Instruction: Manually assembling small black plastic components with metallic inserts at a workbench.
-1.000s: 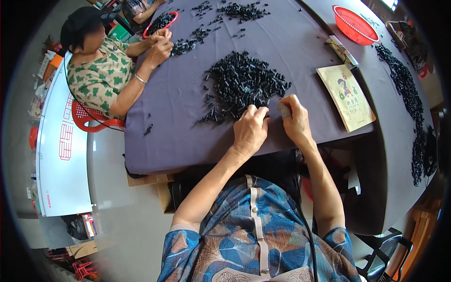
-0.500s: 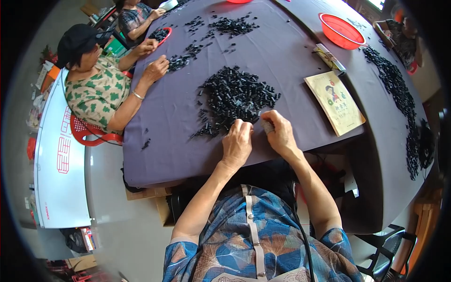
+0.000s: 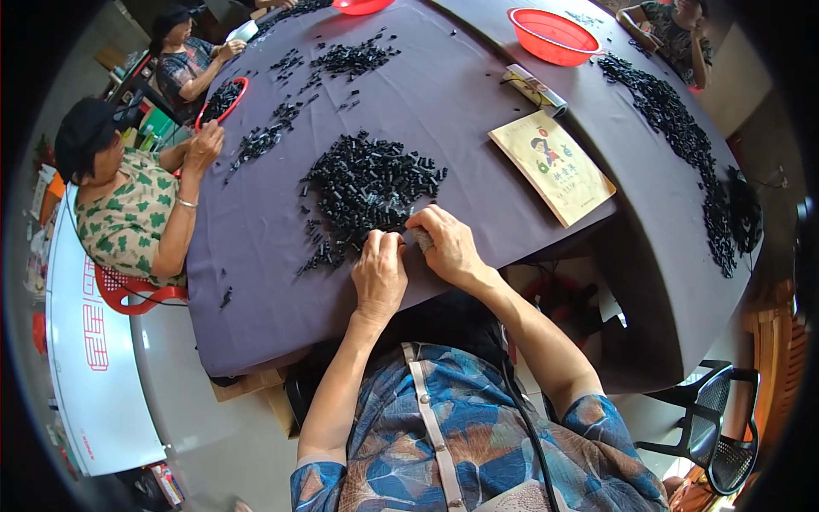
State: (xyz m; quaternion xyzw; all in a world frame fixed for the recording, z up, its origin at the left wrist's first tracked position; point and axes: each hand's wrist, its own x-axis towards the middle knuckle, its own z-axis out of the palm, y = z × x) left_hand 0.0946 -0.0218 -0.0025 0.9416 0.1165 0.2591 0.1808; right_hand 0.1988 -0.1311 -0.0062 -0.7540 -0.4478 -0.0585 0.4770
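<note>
Two hands met at the near edge of the table. Left hand lay knuckles up, fingers curled; whether it pinched anything could not be told. Right hand was closed around a small grey piece, which showed between the two hands, just beside the left fingertips. Its long axis could not be made out. A heap of black parts lay directly beyond both hands, touching the fingertips, about equally near to each. A yellow booklet lay well apart, to the right.
</note>
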